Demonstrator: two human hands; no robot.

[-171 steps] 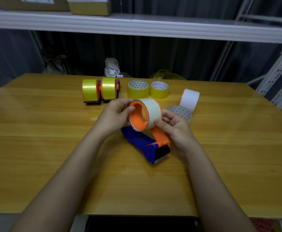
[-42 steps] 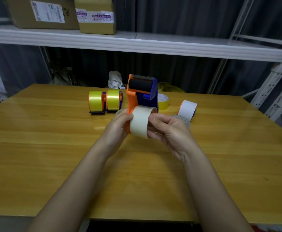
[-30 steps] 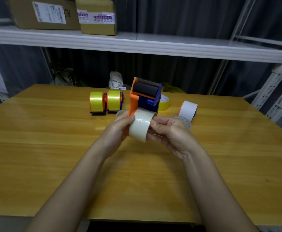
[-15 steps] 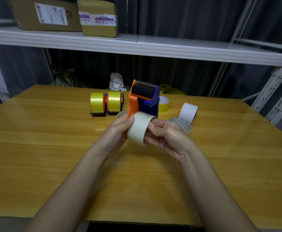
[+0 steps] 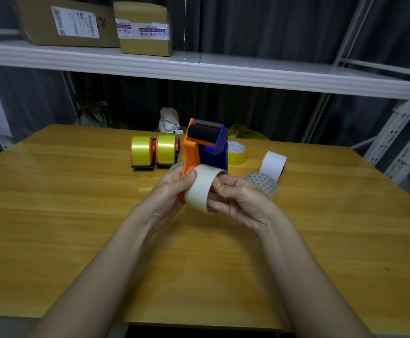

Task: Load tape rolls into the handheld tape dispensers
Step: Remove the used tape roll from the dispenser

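Head view: wooden counter (image 5: 77, 228) under a white shelf (image 5: 223, 71) with two cardboard boxes (image 5: 140, 28). Above the counter's middle, both hands hold an orange-and-blue tape dispenser (image 5: 205, 147) upright, a cream tape roll (image 5: 200, 189) on it. Left hand (image 5: 172, 191) grips the orange side, thumb on the roll; right hand (image 5: 238, 198) curls its fingers around the roll's right edge. Two loaded yellow dispensers (image 5: 154, 152) stand far left; loose rolls (image 5: 261, 182) lie right.
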